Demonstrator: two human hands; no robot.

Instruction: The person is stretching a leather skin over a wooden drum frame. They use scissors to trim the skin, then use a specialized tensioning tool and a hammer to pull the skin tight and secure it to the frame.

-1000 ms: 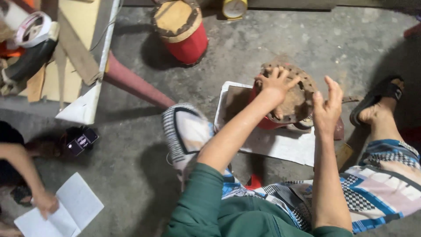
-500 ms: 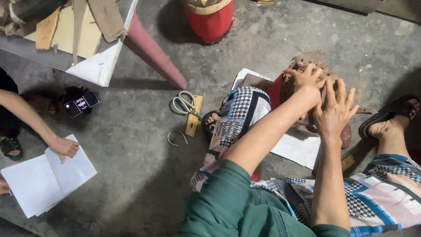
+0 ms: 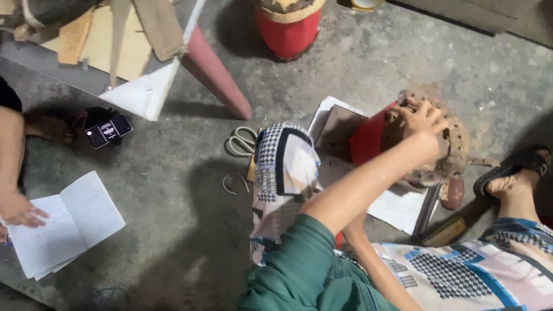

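My left hand point(image 3: 423, 124) presses with curled fingers on the round brown perforated piece point(image 3: 455, 144), which rests on a red block point(image 3: 368, 141) over white sheets point(image 3: 397, 207) on the concrete floor point(image 3: 173, 242). My right hand is hidden beneath the left forearm; I cannot tell its state. The piece looks shaped, work continuing. At 9 o'clock lie scissors point(image 3: 242, 141); at 12 o'clock a red bucket point(image 3: 288, 31). Far at 9 o'clock, another person's hand point(image 3: 20, 208) rests on an open notebook point(image 3: 63, 224).
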